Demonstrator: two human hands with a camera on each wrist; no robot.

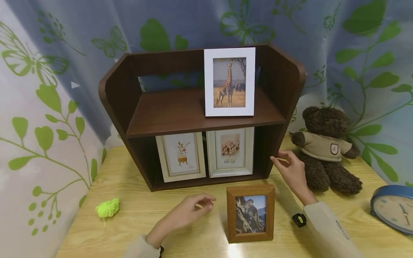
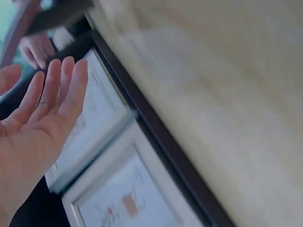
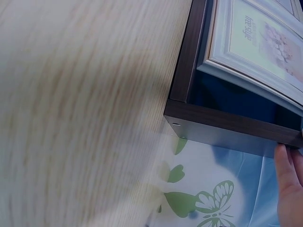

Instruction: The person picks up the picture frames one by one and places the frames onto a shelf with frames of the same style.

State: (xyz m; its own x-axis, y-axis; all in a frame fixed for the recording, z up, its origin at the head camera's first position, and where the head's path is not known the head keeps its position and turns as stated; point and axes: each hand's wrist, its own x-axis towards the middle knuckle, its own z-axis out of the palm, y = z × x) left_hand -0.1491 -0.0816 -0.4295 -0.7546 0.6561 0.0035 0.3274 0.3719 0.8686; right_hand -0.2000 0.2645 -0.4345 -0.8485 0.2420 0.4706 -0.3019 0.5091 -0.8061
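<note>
A dark brown two-tier shelf stands on the table. My right hand is at its right side panel, thumb at the front edge and fingers on the outer face, pinching the edge; the right wrist view shows the fingers against that outer face. My left hand hovers in front of the shelf with relaxed fingers, holding nothing. A giraffe picture frame is on the upper tier. Below are a plant picture frame and a flower picture frame. A brown wooden picture frame stands between my hands.
A brown teddy bear in a beige shirt sits right of the shelf. A blue clock is at the right edge, and a bright green yarn ball lies at the left. A leaf-patterned curtain hangs behind.
</note>
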